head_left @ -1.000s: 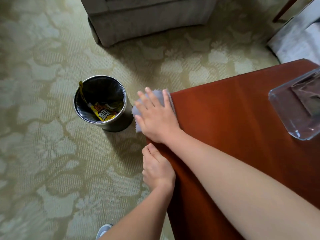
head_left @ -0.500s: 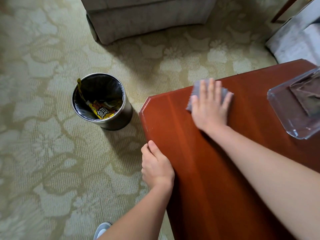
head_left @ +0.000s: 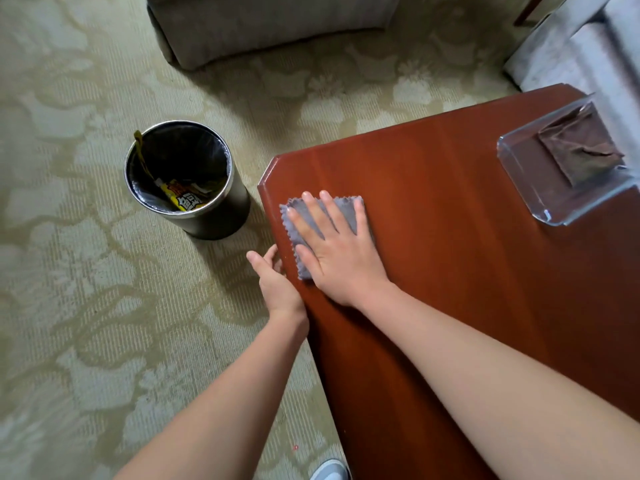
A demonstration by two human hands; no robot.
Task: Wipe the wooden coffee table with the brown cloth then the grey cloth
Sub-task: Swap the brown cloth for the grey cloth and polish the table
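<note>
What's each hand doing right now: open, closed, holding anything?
Left hand: open, resting against the coffee table edge, holding nothing.
Right hand: open, fingers flat, pressing the grey cloth onto the tabletop.

Yellow wrapper [head_left: 186, 201] in waste bin [head_left: 221, 220]: bold white characters, black-outlined, too blurred to read.

A living room.
A carpet [head_left: 86, 306] with a flower pattern covers the floor, and a big soft chair [head_left: 270, 26], a shiny wooden coffee table [head_left: 450, 237] and a small bin [head_left: 221, 220] stand on it.
</note>
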